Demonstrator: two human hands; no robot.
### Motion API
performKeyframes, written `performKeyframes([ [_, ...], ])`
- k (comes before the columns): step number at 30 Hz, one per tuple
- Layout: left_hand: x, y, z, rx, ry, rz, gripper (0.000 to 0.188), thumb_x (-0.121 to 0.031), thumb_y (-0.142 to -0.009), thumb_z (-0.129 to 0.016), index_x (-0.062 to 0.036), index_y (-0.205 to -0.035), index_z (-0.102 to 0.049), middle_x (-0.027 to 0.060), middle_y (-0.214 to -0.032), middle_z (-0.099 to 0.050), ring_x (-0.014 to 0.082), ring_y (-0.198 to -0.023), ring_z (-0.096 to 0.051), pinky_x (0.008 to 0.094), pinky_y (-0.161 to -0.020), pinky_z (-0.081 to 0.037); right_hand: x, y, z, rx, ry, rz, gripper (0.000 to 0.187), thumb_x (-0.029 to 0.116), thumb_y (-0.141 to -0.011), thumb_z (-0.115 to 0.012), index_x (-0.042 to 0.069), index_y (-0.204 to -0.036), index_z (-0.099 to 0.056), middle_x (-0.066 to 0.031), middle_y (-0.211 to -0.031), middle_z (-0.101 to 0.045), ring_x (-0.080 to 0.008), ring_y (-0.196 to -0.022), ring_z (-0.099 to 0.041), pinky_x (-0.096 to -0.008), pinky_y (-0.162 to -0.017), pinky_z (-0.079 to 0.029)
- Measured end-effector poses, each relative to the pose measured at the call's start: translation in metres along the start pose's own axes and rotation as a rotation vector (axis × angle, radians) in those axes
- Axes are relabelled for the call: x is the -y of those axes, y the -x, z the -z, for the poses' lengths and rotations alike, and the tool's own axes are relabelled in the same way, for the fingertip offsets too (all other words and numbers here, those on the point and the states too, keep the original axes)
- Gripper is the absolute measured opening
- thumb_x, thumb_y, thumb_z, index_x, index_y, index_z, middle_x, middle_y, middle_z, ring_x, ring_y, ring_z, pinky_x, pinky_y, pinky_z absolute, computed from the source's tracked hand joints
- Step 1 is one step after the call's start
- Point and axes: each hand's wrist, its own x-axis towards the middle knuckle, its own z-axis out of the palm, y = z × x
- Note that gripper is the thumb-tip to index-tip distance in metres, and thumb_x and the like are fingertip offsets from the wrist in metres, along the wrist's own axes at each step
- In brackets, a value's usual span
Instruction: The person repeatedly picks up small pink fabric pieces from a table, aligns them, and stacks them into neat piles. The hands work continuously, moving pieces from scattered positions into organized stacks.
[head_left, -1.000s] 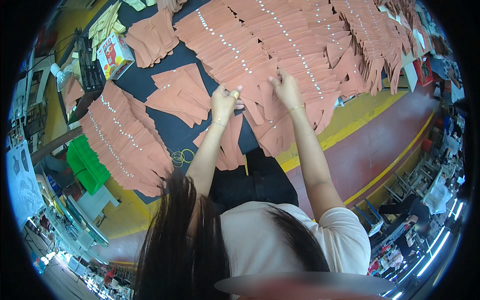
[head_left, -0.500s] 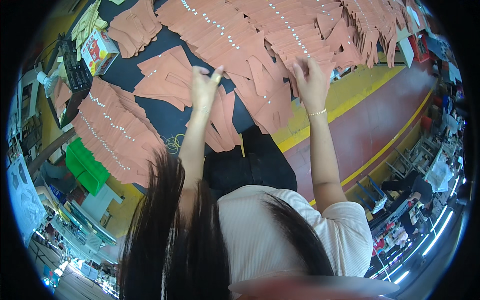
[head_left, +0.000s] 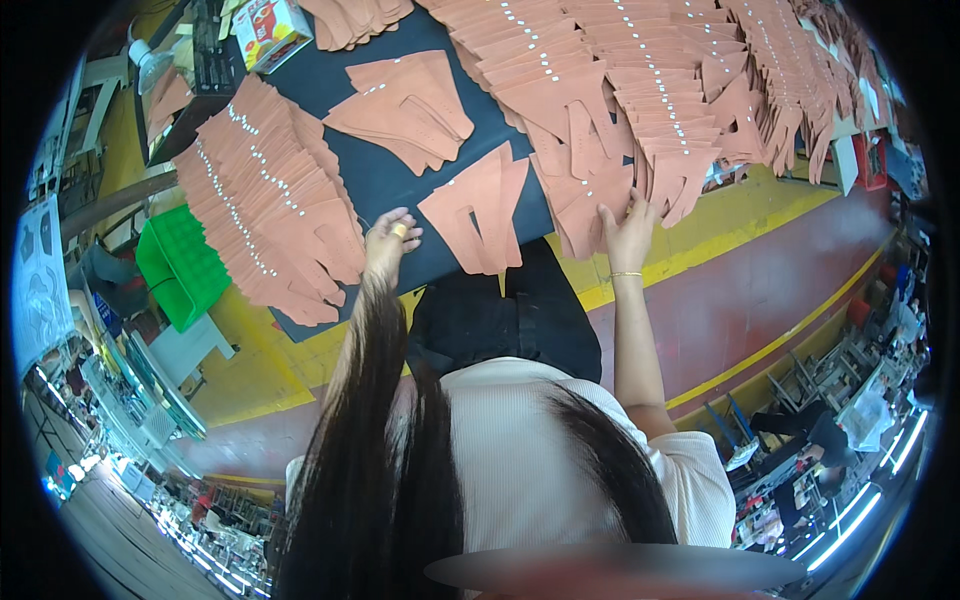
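Salmon cut pcs [head_left: 580, 215] laid in overlapping pile, near R edge of dark table [head_left: 382, 196].
R hand [head_left: 629, 238] held part-open beside pile, contact unclear; L hand [head_left: 390, 240] half-curled by L fan of pcs [head_left: 262, 190], grip can't be told. Pile could be tipped off if its overhanging near edge were brushed by R wrist.

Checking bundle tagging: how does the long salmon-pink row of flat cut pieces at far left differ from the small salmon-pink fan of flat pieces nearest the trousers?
Count: the long row has many pieces; the small fan only a few.
Marks: the long row shows lines of white tags; the small fan shows no such line.
Shared: salmon-pink colour, overlapping flat pieces.
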Motion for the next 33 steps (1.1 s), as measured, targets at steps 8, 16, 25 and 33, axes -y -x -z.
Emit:
performKeyframes([
  [8, -0.002, 0.001, -0.023, 0.023, -0.076, -0.058, 0.038, -0.018, -0.096, -0.059, 0.0031, -0.126, -0.05, 0.0085, -0.109, -0.062, 0.015, -0.089, -0.062, 0.0263, -0.074, -0.051, -0.015, -0.01, 0.002, -0.066, -0.043, 0.073, 0.043, 0.018, -0.076, -0.08, -0.001, -0.106, -0.056, -0.0126, -0.084, -0.05, -0.0282, -0.074, -0.051, -0.0377, -0.07, -0.046],
  [16, -0.008, -0.015, -0.014, 0.055, -0.326, -0.132, 0.027, -0.024, -0.087, -0.071, -0.0008, -0.101, -0.064, 0.0025, -0.078, -0.064, 0.0113, -0.069, -0.06, 0.0263, -0.062, -0.048, 0.007, 0.001, 0.04, 0.124, -0.026, 0.09, 0.024, 0.009, -0.083, -0.069, 0.0, -0.103, -0.058, -0.0164, -0.081, -0.055, -0.029, -0.07, -0.056, -0.0399, -0.068, -0.047],
  [25, -0.069, -0.069, -0.007, -0.014, 0.277, -0.287, 0.036, -0.009, -0.097, -0.053, 0.0059, -0.13, -0.048, 0.0108, -0.105, -0.062, 0.0176, -0.085, -0.066, 0.0274, -0.068, -0.055, 0.061, 0.018, 0.104, 0.478, 0.077, 0.092, 0.02, 0.008, -0.086, -0.064, 0.0, -0.103, -0.056, -0.0251, -0.079, -0.063, -0.0378, -0.074, -0.065, -0.0437, -0.062, -0.046],
  [33, -0.094, -0.097, -0.008, 0.019, 0.437, -0.173, 0.028, -0.018, -0.097, -0.057, 0.0012, -0.116, -0.05, 0.0131, -0.101, -0.06, 0.0242, -0.082, -0.065, 0.0352, -0.069, -0.055, 0.061, -0.014, 0.107, 0.562, -0.035, 0.091, 0.023, 0.009, -0.089, -0.064, -0.002, -0.109, -0.057, -0.0117, -0.086, -0.066, -0.0218, -0.077, -0.065, -0.0328, -0.07, -0.05],
])
